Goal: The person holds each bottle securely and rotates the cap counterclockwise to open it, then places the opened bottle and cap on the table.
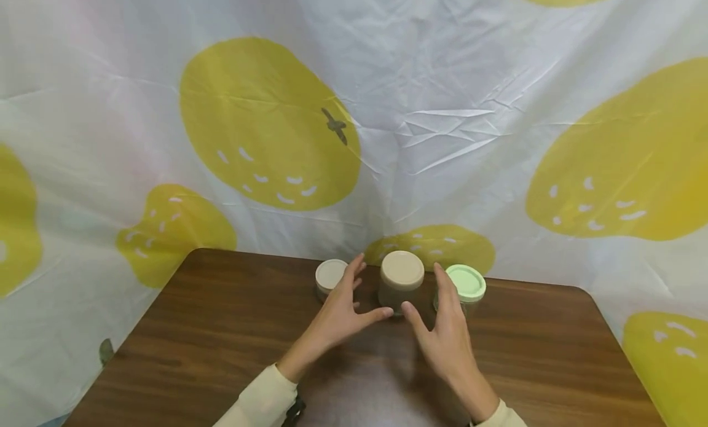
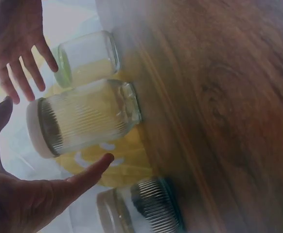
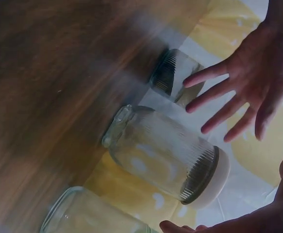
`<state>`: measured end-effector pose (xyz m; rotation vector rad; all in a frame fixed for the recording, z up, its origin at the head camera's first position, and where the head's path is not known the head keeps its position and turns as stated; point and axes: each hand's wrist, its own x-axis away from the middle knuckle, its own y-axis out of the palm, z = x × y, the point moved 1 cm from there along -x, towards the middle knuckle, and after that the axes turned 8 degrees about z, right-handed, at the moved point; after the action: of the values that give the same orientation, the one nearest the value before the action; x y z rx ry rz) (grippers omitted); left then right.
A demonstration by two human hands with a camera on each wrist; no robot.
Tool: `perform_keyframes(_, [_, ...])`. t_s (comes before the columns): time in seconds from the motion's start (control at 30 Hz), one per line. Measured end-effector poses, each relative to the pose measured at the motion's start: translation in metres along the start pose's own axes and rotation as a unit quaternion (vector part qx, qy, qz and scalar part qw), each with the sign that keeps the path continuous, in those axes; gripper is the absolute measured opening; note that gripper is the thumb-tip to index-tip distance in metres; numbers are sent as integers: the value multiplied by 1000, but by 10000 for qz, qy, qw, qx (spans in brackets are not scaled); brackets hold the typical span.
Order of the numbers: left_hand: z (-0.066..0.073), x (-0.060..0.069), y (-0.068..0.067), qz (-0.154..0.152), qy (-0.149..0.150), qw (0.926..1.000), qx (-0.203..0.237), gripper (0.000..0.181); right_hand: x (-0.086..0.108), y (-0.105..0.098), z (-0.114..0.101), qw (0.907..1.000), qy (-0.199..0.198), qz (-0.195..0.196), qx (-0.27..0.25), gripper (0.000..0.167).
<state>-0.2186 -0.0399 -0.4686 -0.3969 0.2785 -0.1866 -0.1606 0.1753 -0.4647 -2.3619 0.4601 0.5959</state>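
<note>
Three glass jars stand in a row near the table's back edge. The tallest, a ribbed jar with a cream lid (image 1: 402,270), is in the middle; its clear glass (image 2: 90,116) shows in the left wrist view. My left hand (image 1: 340,313) is spread on its left side, fingers apart and thumb pointing inward. On its other side my right hand (image 1: 447,332) is likewise spread. Neither hand grips anything, and a gap shows between them and the middle jar. Partly behind my left fingers is a short jar with a white lid (image 1: 330,273). Behind my right fingers stands a green-lidded jar (image 1: 466,283).
The jars stand on a dark wood-grain table (image 1: 232,341) with rounded back corners. Close behind it hangs a white cloth (image 1: 442,58) printed with large yellow fruit. A dark band (image 1: 294,411) is at the left wrist.
</note>
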Motion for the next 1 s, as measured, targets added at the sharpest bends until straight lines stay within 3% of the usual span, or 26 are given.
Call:
perform_keyframes(0.23, [-9,-9,7,-338,-137,9988,341,114,-5,12,-4,9997,159,-87,-147,86])
perform_keyframes(0.33, [-12,-12,9,-471,-182,9983,289,114,-8,18,-6,9996,186,-58,-187,86])
perform_keyframes(0.53, [-18,-22,13,-338,341,9978,-464,114,-15,28,-6,9991,416,66,-65,98])
perform_keyframes(0.63, [-25,-30,19,-249,538,9966,-581,111,-17,33,-2,9980,621,18,-66,106])
perform_keyframes(0.87, [-18,-36,30,-539,394,9976,-159,102,-20,41,3,9956,882,188,-242,116])
perform_keyframes(1.0, [-21,-38,36,-556,325,9976,-272,100,-23,47,3,9942,1002,213,-323,115])
